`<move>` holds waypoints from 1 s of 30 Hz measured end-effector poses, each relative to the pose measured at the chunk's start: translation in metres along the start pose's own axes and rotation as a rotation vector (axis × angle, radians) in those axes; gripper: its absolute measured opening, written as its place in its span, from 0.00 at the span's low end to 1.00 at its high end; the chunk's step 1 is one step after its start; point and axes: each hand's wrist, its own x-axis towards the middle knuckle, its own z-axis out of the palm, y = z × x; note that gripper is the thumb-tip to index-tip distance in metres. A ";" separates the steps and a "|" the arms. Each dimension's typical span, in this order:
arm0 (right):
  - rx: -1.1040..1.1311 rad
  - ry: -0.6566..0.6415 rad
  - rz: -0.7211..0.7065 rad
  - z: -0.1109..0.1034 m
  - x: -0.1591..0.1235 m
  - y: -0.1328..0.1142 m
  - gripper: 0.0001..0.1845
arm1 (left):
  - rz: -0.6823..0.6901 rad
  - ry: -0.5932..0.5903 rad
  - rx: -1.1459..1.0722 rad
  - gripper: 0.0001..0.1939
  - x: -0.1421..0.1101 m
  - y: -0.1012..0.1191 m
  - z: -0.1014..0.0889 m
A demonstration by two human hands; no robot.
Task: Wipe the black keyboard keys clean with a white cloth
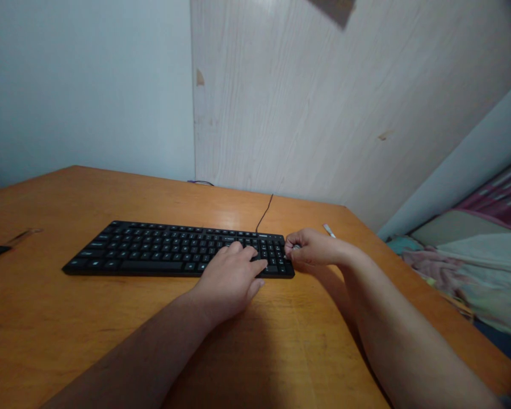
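Orange-brown wooden worktop (89,324), black keyboard (166,249) on it; handling looks under way, how much is left not shown. Keyboard lies beneath the left hand (230,279), fingers loosely spread over keys; its end meets the right hand (315,246), pinched around a greyish thing (297,247) too small to name.

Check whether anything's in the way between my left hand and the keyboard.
Nothing visible is: your left hand lies directly over the keyboard, though what's beneath the palm is hidden. Your right hand is at the keyboard's right end, not between them.
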 end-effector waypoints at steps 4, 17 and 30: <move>0.052 -0.005 0.012 0.000 -0.001 0.001 0.05 | -0.002 0.004 -0.003 0.18 0.000 0.001 0.000; 0.090 -0.240 0.034 0.000 -0.011 -0.002 0.06 | -0.008 -0.004 -0.009 0.17 0.000 0.002 -0.001; 0.236 0.071 0.020 0.009 0.008 0.014 0.07 | -0.014 0.008 -0.003 0.19 -0.001 0.001 0.000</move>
